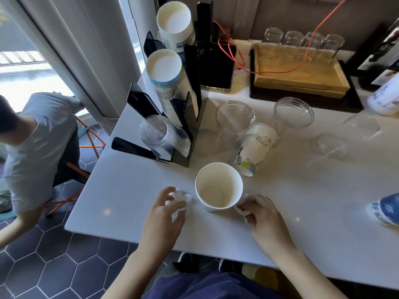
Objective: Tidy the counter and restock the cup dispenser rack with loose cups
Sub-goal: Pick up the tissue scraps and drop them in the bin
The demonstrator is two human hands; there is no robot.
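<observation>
An empty white paper cup stands upright on the white counter between my hands. My left hand is closed on a crumpled white tissue just left of the cup. On the cup's right, my right hand grips a second tissue wad. A printed paper cup stands upside down behind. Two clear plastic cups stand upright beyond it. The black dispenser rack at the left holds two paper cup stacks and a clear cup stack.
More clear cups lie at the right. A wooden tray with glasses sits at the back, crossed by an orange cable. White printed bottles are at the right edge. A person sits left of the counter.
</observation>
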